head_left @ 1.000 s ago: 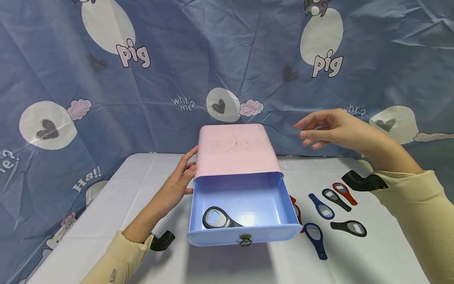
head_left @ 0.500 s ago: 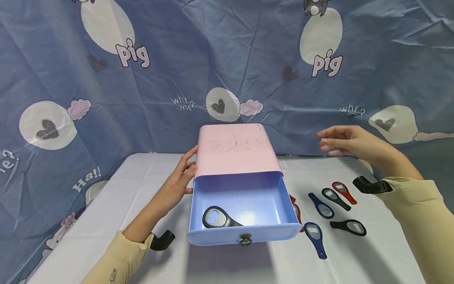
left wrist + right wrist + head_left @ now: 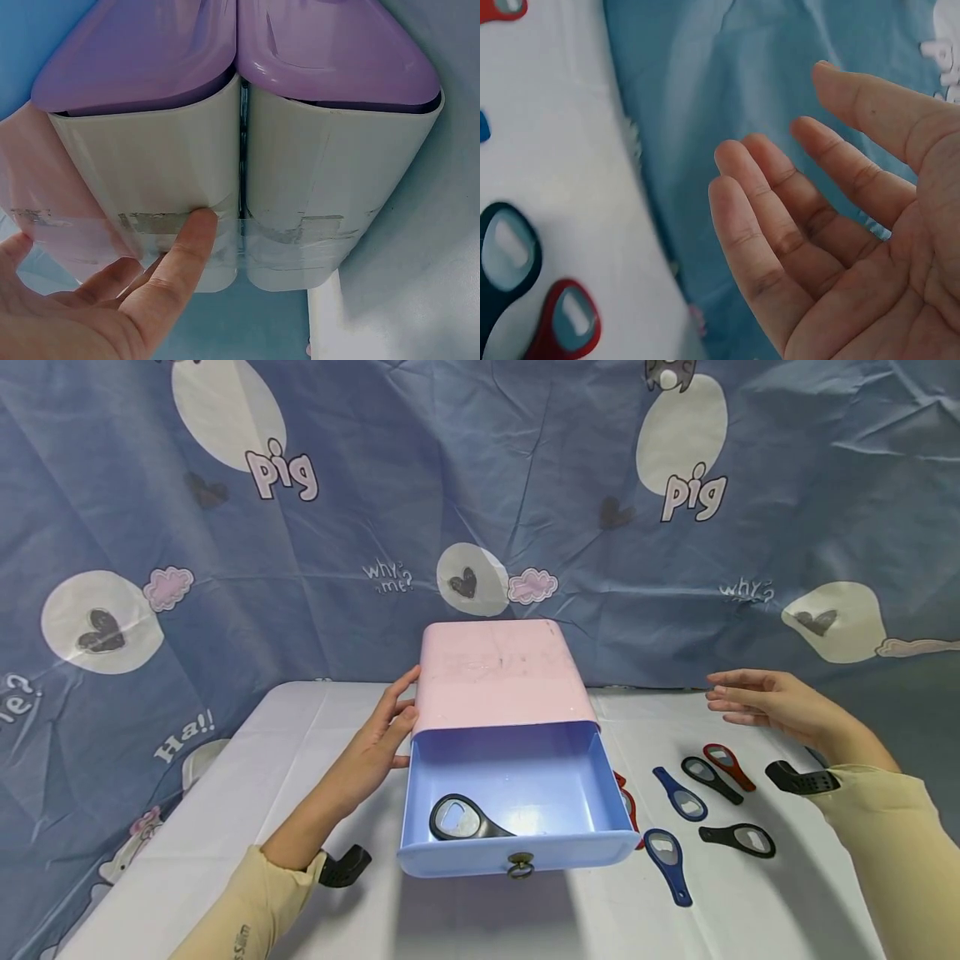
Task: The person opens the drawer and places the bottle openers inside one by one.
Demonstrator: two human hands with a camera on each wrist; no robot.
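Note:
A pink drawer box [image 3: 498,672] stands with its light blue drawer [image 3: 517,768] pulled out. Inside the drawer, at the front left, lies a black magnifying glass [image 3: 459,818]. My left hand [image 3: 371,747] rests against the box's left side. In the left wrist view its fingertip touches a white box [image 3: 161,161] with a purple drawer [image 3: 150,52]. My right hand [image 3: 795,706] hovers at the right with relaxed fingers and holds nothing. Below it on the table lie a red magnifying glass [image 3: 729,767], a black one and a blue magnifying glass [image 3: 681,794].
Nearer the front lie another black magnifying glass [image 3: 738,841] and a blue one beside the drawer's right corner. Red magnifying glasses [image 3: 628,810] are partly hidden behind the drawer's right side. A blue patterned cloth [image 3: 360,527] hangs behind the white table [image 3: 315,710].
My right hand has moved right and down from beside the box toward the magnifying glasses at the right. The left hand and the drawer have stayed put.

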